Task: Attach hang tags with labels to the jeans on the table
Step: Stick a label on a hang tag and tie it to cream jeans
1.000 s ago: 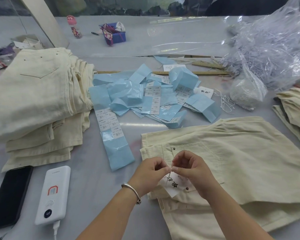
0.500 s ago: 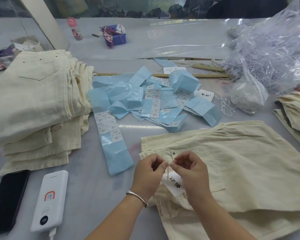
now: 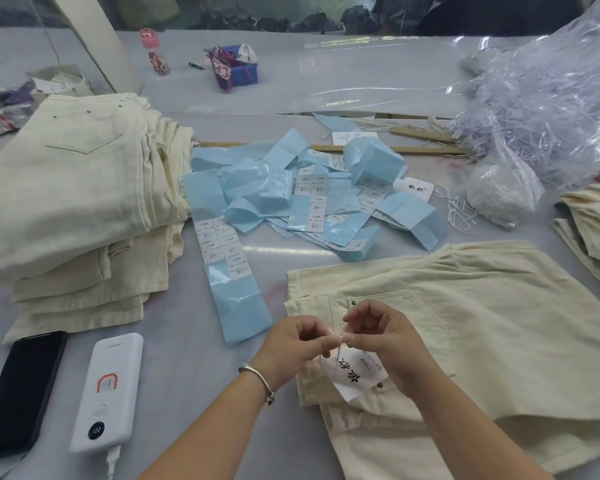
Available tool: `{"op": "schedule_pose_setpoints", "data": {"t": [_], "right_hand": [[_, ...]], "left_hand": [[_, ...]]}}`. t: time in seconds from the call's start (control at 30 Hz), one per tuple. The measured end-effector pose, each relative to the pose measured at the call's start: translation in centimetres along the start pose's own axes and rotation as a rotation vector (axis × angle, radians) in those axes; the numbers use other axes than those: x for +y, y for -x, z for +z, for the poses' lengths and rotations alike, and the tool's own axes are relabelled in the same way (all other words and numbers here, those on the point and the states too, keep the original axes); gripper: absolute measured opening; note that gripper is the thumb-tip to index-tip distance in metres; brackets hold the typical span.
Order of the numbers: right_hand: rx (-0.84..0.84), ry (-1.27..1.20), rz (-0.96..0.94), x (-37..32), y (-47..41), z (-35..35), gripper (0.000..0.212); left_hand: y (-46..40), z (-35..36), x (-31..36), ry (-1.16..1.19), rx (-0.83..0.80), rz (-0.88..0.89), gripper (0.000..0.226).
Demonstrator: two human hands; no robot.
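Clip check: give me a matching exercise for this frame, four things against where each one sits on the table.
Things:
1. hang tag
2. power bank
3. jeans stack
4. blue label strips

Places:
A. table centre, beyond the hands
B. far left, piled high
C. just below the left hand and right hand, on the flat jeans
D. near left, beside the phone

Pairs: 1-C, 2-D, 3-B, 4-A
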State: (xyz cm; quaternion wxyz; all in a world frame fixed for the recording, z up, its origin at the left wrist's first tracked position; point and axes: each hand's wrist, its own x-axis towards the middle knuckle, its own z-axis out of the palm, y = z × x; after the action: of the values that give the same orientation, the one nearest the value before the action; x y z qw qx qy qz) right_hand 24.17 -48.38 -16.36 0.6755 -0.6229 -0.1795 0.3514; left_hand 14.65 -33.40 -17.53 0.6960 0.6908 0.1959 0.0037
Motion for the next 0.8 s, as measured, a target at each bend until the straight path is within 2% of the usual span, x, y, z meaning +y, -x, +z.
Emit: {"op": "schedule_pose_setpoints", "data": {"t": [0.17,0.33,0.37,0.43,0.5,0.57,0.63,0.73,0.8], "right_hand": [[-0.101,-0.003,0.019,0.1,-0.2,-0.5,0.027],[-0.098,0.057,0.024,0.2,0.0,-0.3,0.025],[-0.078,0.076,0.034,0.1,0.1,-0.4,0.025],[0.021,0.204,0.053,-0.1,0.3,-0.9,0.026],[0.182,0.383,0.063,-0.1,0.7,-2.2,0.023],[0.327,0.489,0.062,-0.1,2.0,-4.2,0.019],[0.455,0.565,0.094,-0.3,3.8,-6.3,0.013],[0.61,0.853,0.249,-0.6,7.3,-9.5,0.018],[0.656,1.089,0.478,-0.9,9.9,-11.3,0.032]], "left_hand": [[-0.4,-0.1,-0.4,-0.001,-0.032,-0.02,0.017],[-0.4,-0.4,-0.6,-0.099,-0.047,-0.024,0.018],[-0.5,-0.3,-0.4,-0.149,-0.043,-0.025,0.018],[-1.5,0.3,0.0,-0.394,-0.002,0.017,0.02],[-3.4,1.9,0.6,-0.645,0.063,0.198,0.021],[-6.1,4.3,1.7,-0.799,0.083,0.352,0.033],[-9.2,6.6,2.5,-0.991,0.06,0.345,0.048],[-13.1,8.0,2.4,-1.36,-0.034,0.099,0.089],[-14.2,7.6,1.9,-1.417,-0.052,-0.006,0.107]]}}
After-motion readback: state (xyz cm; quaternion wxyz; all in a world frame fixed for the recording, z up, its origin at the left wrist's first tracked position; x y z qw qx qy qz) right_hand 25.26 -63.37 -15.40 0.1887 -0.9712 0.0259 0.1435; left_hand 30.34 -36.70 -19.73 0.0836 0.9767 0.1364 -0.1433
